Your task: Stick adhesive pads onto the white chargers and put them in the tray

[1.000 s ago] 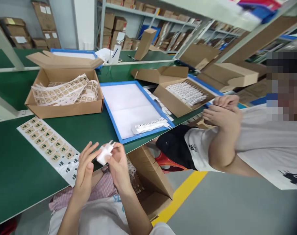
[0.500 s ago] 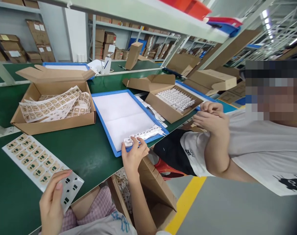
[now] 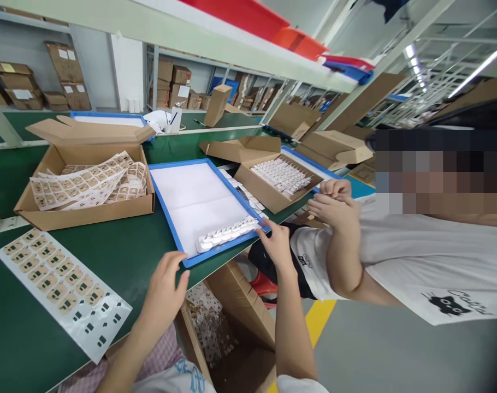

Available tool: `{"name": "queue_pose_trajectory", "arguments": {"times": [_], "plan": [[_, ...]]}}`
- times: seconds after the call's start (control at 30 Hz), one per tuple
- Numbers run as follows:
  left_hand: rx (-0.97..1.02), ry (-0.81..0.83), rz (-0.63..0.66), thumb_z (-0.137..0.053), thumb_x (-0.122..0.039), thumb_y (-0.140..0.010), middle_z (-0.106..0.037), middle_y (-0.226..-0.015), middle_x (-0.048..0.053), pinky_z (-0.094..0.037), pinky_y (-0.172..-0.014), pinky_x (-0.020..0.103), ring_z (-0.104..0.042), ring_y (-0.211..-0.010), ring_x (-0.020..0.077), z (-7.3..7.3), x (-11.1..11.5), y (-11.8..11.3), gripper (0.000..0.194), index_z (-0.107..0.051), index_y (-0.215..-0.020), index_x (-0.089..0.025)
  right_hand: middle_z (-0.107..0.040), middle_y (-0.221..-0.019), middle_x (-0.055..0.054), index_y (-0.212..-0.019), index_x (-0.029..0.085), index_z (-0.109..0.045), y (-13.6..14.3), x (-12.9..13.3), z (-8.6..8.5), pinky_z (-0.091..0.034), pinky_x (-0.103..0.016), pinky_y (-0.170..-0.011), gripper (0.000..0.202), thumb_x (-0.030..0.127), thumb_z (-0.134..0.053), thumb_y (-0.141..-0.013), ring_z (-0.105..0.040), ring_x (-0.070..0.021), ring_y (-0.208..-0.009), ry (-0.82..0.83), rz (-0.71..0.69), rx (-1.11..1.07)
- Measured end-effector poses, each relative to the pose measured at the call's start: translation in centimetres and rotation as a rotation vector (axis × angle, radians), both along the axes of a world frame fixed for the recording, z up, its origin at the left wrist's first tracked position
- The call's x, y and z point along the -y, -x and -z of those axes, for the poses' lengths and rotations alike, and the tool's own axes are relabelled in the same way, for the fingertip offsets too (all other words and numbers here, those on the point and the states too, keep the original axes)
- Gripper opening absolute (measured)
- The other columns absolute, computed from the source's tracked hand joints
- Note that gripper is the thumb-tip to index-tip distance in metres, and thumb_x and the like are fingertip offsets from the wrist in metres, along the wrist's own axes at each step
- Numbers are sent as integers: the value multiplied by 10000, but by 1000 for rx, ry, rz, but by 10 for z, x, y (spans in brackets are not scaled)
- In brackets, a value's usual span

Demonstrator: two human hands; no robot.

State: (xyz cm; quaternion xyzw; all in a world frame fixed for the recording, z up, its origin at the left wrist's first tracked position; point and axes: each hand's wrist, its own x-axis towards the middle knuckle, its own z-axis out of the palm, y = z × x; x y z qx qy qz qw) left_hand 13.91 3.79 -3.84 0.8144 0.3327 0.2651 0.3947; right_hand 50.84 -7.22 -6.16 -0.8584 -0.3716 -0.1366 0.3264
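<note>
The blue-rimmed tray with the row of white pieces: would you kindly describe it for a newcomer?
On the green table, find the open cardboard box of patterned sheets. Right of it lies the blue-rimmed tray, white inside. Only this tray has the wearer's left hand and right hand at its near corners.

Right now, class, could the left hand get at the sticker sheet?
Likely yes: the left hand is open at a corner of the blue tray, and nothing covers the sticker sheet.

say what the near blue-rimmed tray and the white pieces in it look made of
Blue-rimmed tray: probably plastic, smooth and evenly coloured; its matte white lining could be foam or paper. White pieces: likely hard plastic, smooth with rounded edges.
</note>
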Motion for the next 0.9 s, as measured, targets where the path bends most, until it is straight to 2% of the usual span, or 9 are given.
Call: {"name": "queue_pose_trajectory", "arguments": {"times": [0.1,0.2,0.3,0.43,0.6,0.7,0.8,0.9], "plan": [[-86,-2,78,-501,-179,-1009,-595,-1470,160,-604,-1003,435,-704,-1227,295,-1,-3,-58,411,-553,-1416,-211,-766,-948,-155,-1128,175,-738,-12,-8,6,-541,-502,-904,363,448,-627,-915,-636,-337,-965,78,-70,-33],[-114,-4,72,-535,-139,-980,-538,-1542,197,-579,-1055,472,-664,-1320,336,3,-10,-86,511,-486,-1486,-185,-740,-951,-86,-1086,173,-719,-19,-6,7,-558,-454,-896,321,466,-677,-963,-675,-261,-933,125,-101,-39],[-149,2,65,-531,-141,-989,-597,-1475,205,-575,-1043,456,-699,-1254,326,5,-19,-94,502,-493,-1489,-164,-723,-975,-36,-1027,171,-704,-31,-2,-5,-563,-424,-913,321,490,-678,-1002,-692,-203,-913,155,-132,-32],[-191,19,77,-570,-155,-978,-712,-1296,168,-585,-984,426,-744,-1094,301,3,-27,-97,381,-619,-1357,-158,-696,-877,-15,-941,176,-695,-45,-7,-23,-555,-410,-889,348,516,-669,-1005,-676,-194,-857,191,-176,-31],[-230,31,68,-591,-140,-960,-735,-1271,151,-578,-979,410,-737,-1114,303,1,-28,-102,370,-651,-1324,-172,-697,-825,-8,-887,174,-705,-44,-24,-25,-550,-387,-858,371,530,-683,-987,-671,-183,-814,231,-291,-76],[-242,32,67,-584,-144,-973,-711,-1335,155,-567,-986,396,-729,-1141,302,2,-28,-106,388,-639,-1356,-170,-761,-907,-82,-914,170,-740,-42,-23,-23,-540,-398,-886,453,560,-542,-1034,-701,-225,-889,203,-305,-101],[-247,29,74,-584,-142,-978,-693,-1369,152,-562,-987,379,-719,-1168,299,3,-28,-111,398,-631,-1372,-173,-800,-1018,-175,-961,153,-784,-42,-16,-23,-531,-410,-899,642,600,-332,-1051,-718,-292,-982,169,-284,-122],[-252,21,89,-577,-130,-977,-689,-1367,154,-552,-1016,384,-705,-1204,310,4,-28,-120,384,-636,-1355,-160,-806,-1036,-200,-978,143,-803,-45,-11,-24,-527,-426,-926,705,615,-282,-1031,-723,-322,-1023,155,-254,-134]]}}
